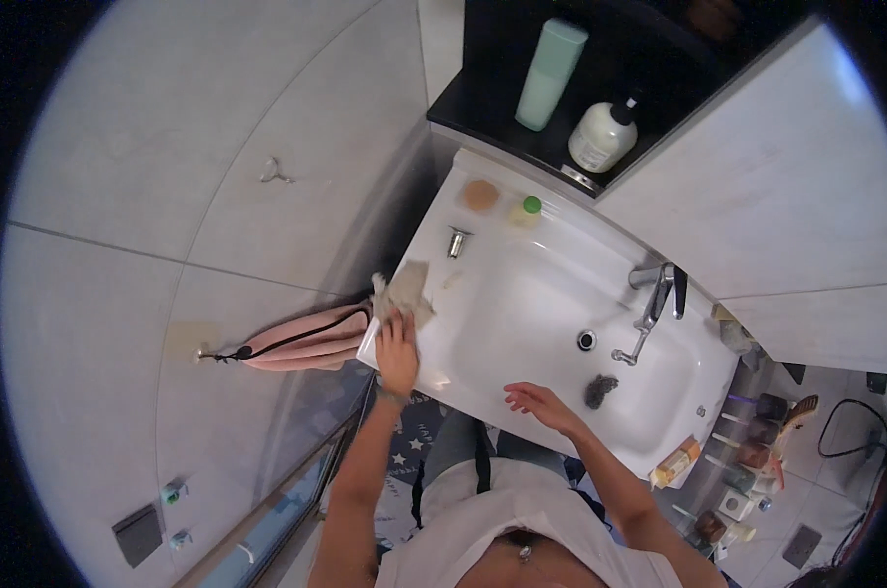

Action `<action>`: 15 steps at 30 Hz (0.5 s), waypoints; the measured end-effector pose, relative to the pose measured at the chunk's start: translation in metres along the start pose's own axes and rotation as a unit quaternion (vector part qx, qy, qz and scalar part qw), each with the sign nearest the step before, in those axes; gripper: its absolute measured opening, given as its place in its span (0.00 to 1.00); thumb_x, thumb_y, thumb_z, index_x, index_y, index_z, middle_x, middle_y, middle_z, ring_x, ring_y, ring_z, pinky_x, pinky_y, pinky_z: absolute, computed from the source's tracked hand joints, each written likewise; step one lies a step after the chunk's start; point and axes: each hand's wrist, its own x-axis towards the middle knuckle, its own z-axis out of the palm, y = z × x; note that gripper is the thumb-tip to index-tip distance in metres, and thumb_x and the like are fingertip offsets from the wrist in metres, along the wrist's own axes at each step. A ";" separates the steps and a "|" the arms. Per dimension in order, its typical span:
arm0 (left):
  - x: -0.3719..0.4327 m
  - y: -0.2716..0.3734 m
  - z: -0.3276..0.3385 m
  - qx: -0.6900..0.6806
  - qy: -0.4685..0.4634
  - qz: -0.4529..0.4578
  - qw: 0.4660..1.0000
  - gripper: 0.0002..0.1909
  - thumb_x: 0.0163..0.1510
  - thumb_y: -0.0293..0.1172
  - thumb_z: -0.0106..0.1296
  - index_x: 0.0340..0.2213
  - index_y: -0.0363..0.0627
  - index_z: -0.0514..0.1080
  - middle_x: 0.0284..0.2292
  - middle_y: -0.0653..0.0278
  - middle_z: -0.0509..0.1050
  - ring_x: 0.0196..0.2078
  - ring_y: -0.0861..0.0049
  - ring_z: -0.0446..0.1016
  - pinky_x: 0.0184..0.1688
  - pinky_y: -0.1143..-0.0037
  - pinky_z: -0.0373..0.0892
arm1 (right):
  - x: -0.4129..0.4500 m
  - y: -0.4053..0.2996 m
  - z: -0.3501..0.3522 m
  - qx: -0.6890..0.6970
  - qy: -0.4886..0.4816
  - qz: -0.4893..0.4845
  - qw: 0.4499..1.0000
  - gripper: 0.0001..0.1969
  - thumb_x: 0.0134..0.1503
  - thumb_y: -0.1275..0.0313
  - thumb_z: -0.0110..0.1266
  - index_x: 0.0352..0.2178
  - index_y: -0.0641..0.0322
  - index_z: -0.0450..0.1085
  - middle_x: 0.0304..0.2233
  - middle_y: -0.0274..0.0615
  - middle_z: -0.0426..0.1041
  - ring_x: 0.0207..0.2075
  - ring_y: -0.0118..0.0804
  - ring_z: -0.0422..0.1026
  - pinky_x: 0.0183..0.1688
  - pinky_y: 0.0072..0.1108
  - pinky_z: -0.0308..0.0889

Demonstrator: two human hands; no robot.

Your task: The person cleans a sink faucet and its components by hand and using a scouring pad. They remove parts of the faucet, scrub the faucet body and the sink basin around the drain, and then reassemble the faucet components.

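My left hand (398,356) rests at the left rim of a white washbasin (517,301), its fingers on a crumpled beige cloth (408,290). The cloth lies partly over the rim's edge. Above the basin's front edge hovers my right hand (542,406), empty, with its fingers loosely apart. A dark steel-wool scourer (601,391) sits in the bowl below the drain hole (586,339). The chrome faucet (653,305) is on the far right side of the basin. On the rim beyond the cloth stands a small chrome fitting (457,242).
A round tan soap (481,195) and a green-capped bottle (528,211) occupy the back rim. A pump bottle (603,138) and a green bottle (552,73) stand on a black shelf. Pink fabric (311,342) hangs at left. An orange package (675,463) lies at front right, near several cups.
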 end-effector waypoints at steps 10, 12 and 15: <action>-0.109 0.065 -0.049 -0.354 -0.096 -0.102 0.925 0.14 0.47 0.21 0.50 0.39 0.37 0.72 0.40 0.54 0.70 0.42 0.58 0.70 0.44 0.69 0.67 | 0.045 -0.036 0.070 0.115 -0.001 0.155 0.981 0.20 0.63 0.57 0.42 0.51 0.57 0.65 0.42 0.39 0.71 0.41 0.30 0.70 0.42 0.20 0.67; -0.109 0.081 -0.056 -0.538 -0.077 -0.162 0.824 0.10 0.51 0.20 0.49 0.37 0.33 0.71 0.36 0.53 0.71 0.36 0.57 0.72 0.40 0.72 0.69 | 0.049 -0.039 0.080 0.157 -0.031 0.130 0.978 0.24 0.63 0.54 0.42 0.56 0.53 0.59 0.43 0.37 0.69 0.43 0.29 0.69 0.45 0.21 0.66; -0.089 0.098 -0.088 -0.551 -0.039 -0.185 0.813 0.09 0.53 0.23 0.49 0.37 0.33 0.71 0.36 0.51 0.71 0.37 0.58 0.73 0.39 0.72 0.69 | 0.070 -0.028 0.066 0.009 -0.085 -0.017 0.996 0.27 0.62 0.53 0.42 0.59 0.52 0.53 0.43 0.35 0.68 0.43 0.26 0.66 0.46 0.21 0.64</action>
